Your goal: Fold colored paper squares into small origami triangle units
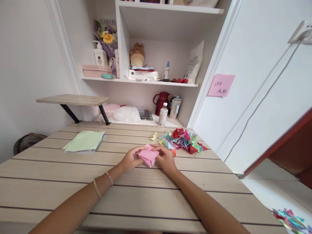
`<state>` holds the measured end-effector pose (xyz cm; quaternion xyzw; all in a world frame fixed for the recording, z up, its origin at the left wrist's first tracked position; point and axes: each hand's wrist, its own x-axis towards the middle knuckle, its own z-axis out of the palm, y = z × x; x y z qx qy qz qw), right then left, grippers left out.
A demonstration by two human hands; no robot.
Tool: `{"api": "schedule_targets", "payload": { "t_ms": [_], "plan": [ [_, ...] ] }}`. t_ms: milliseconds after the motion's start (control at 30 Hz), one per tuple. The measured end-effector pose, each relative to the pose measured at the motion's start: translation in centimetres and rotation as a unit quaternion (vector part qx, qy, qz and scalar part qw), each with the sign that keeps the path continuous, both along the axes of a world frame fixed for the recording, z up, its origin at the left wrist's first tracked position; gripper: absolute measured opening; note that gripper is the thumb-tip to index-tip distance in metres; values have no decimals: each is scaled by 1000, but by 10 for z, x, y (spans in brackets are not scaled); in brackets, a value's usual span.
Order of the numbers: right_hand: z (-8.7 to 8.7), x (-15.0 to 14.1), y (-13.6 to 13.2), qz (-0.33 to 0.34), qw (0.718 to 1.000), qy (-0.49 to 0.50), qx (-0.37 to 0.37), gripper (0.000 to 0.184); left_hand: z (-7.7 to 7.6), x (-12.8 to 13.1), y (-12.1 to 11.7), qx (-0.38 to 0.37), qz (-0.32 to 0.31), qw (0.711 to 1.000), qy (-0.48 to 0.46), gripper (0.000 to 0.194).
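Observation:
A partly folded sheet of pink origami paper is held between both hands over the middle of the table. My left hand pinches its left side, thumb and fingers closed on the edge. On the opposite side my right hand grips the paper in the same way, its fingers over the top right. Layered folds show along the lower front of the paper. Just beyond the hands sits a small pale yellow paper boat. To its right lies a pile of colourful folded paper pieces.
A stack of green paper sheets lies at the left of the wooden table. A small raised shelf stands behind it. At the back are a bottle and a red jug. More folded paper lies low at the right.

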<state>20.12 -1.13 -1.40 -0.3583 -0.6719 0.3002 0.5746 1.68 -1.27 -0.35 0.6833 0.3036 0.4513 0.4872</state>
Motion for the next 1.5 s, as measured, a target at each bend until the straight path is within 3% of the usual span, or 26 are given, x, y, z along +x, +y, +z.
{"api": "schedule_targets", "payload": {
  "t_ms": [200,400,667,833,1000,1200,1367,1500],
  "plan": [
    [-4,3,6,109,979,117,-129,14,-3,-2,7,-35,21,999,-20,29],
    [-1,6,5,166,964,97,-184,24,-3,-6,11,-42,57,997,-16,24],
    [1,6,7,150,966,69,-197,27,-3,-11,18,-16,128,992,11,22],
    [-2,6,8,152,963,93,-203,34,-6,-9,18,-18,110,993,-30,23],
    [-5,7,9,131,979,32,-150,25,-5,-9,15,10,105,994,-6,21],
    [-2,8,5,32,991,-131,-18,34,-2,-4,8,21,75,997,30,50],
    [2,7,0,-13,982,-174,65,20,0,-5,6,86,109,984,113,36],
    [5,1,-5,2,988,-146,56,21,3,-6,6,137,100,976,140,23]
  ]
}}
